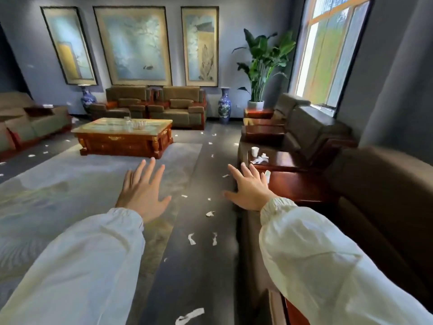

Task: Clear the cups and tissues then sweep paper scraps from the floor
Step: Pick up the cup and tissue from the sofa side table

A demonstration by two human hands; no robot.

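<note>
My left hand [143,191] and my right hand [249,188] are both stretched out in front of me with fingers spread, holding nothing. A white paper cup [255,151] stands on a dark wooden side table [281,160] at the right, with crumpled tissues [261,158] beside it. Another white cup [267,175] stands on the nearer side table, just right of my right hand. Several clear cups [137,124] stand on the coffee table [121,132] further back. White paper scraps [191,238] lie scattered over the dark floor.
Brown sofas [316,134] line the right wall under a window. More sofas [154,106] stand at the back and left. Two blue vases [224,105] and a tall plant [262,66] stand at the back. A grey rug [70,184] covers the middle floor.
</note>
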